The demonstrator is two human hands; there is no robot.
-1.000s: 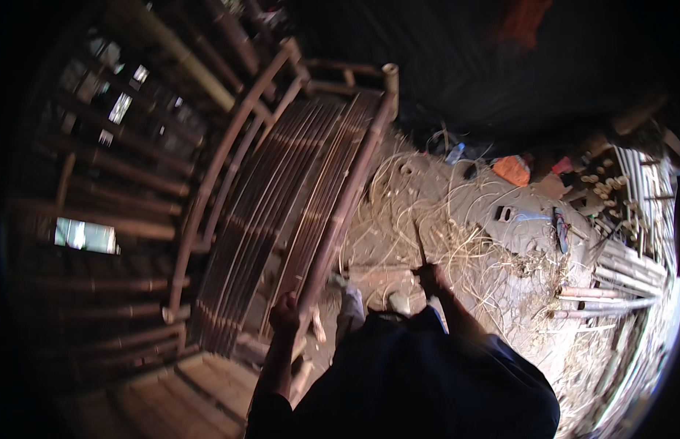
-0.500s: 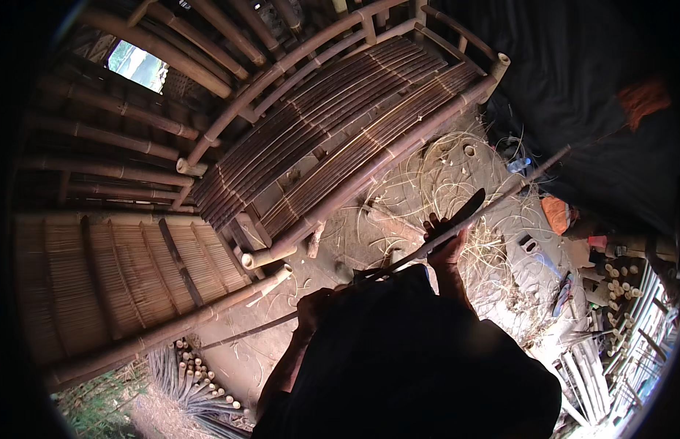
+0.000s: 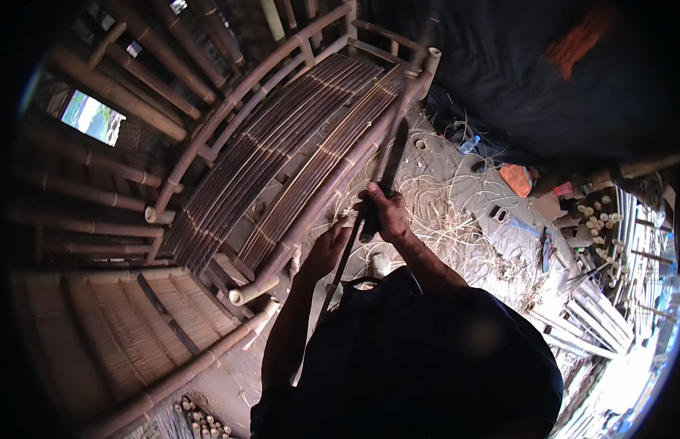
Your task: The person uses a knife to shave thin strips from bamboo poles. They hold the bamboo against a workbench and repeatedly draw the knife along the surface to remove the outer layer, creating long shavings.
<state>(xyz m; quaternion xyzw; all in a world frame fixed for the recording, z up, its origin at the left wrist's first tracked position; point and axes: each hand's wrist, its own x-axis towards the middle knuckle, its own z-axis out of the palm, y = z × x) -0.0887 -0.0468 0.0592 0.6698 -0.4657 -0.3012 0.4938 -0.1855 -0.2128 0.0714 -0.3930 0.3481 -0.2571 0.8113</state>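
In front of my body a long, thin bamboo strip point(image 3: 345, 256) slants steeply upward and away, its far end over the bench corner. My left hand point(image 3: 327, 252) is closed on its lower part, fingers at the strip's side. My right hand point(image 3: 389, 214) grips a machete by its dark handle point(image 3: 369, 228), thumb on top. The dark machete blade point(image 3: 395, 155) points away from me, close alongside the strip. Whether the right fingers also pinch the strip is hidden.
A bamboo bench point(image 3: 303, 139) with a slatted seat stands ahead and left. Below it lies a woven bamboo panel point(image 3: 106, 314). Curled shavings point(image 3: 457, 227), a handsaw point(image 3: 499, 214) and a plastic bottle point(image 3: 469, 144) lie on the ground. Cut bamboo poles point(image 3: 592, 318) are piled at right.
The strip and machete have swung from a shallow slant to a steep one. My left hand has moved up and away from me; my right hand has shifted left and nearer to it.
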